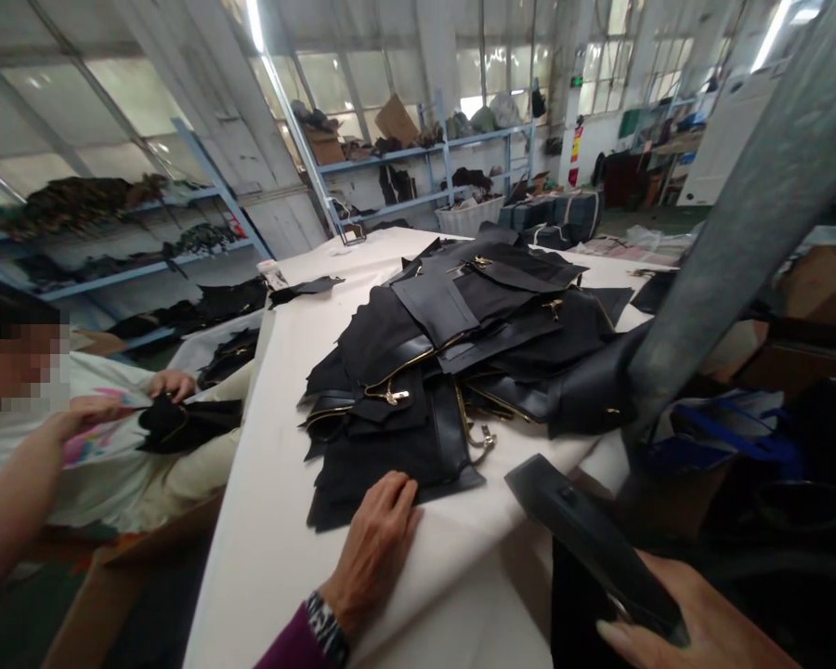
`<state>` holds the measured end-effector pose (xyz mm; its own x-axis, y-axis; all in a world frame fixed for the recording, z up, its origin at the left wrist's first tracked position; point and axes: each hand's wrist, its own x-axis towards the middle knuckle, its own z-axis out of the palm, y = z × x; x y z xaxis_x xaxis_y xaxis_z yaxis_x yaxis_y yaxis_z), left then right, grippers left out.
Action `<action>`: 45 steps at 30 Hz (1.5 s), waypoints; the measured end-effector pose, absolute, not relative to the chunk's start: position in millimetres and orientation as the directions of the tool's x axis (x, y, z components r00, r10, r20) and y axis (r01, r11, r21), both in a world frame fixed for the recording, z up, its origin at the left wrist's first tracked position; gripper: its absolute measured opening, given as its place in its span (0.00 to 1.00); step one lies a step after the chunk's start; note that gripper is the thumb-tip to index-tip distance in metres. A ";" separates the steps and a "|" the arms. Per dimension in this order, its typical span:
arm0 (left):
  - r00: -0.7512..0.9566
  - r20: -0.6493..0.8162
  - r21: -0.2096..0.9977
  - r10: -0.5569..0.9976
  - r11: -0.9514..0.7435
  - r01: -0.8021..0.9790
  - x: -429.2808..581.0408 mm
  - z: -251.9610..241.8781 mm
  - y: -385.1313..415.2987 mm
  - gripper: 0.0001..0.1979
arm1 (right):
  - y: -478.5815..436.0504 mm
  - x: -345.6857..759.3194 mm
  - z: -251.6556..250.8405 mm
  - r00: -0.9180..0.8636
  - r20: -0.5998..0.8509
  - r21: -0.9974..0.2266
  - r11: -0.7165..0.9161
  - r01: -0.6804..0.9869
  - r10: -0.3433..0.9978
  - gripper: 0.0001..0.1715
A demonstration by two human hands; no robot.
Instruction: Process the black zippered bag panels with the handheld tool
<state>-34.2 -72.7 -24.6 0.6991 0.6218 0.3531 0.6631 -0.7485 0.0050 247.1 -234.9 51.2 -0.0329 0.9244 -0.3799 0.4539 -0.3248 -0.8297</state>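
Note:
My left hand [380,544] rests on the white table at the near edge of a black fabric panel [383,465]. Its fingers are curled close together, and the fingertips are hidden. At the lower right, my right hand [683,609] grips a folded black leather-edged piece [585,520] between thumb and fingers, clear of the pile. Dark fabric hangs beneath that piece. In front of both hands lies a heap of black bag panels [488,316] with gold zippers, and a gold zipper pull [396,395] shows near its front left.
A slanting grey metal post [745,195] crosses the right side. Someone seated at the left [104,446] handles a black piece. The white table [271,483] has an edge beside them. Blue shelves [404,153] stand behind; boxes and bags crowd the right.

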 end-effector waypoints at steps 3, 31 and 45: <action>0.762 0.270 -0.134 0.588 -0.761 0.635 -49.9 -25.6 -65.4 0.17 | -233.1 241.8 49.3 -0.029 -0.399 -0.810 -0.338 0.479 0.916 0.13; 0.883 0.147 -0.112 0.445 -0.880 0.462 -62.8 -33.0 -119.5 0.27 | -260.5 229.9 88.6 0.099 -0.576 -0.536 -0.467 0.703 0.811 0.22; 0.844 0.251 -0.054 0.473 -0.864 0.500 -62.6 -43.2 -118.4 0.24 | -241.8 216.0 96.4 0.067 -0.550 -0.567 -0.431 0.702 0.832 0.12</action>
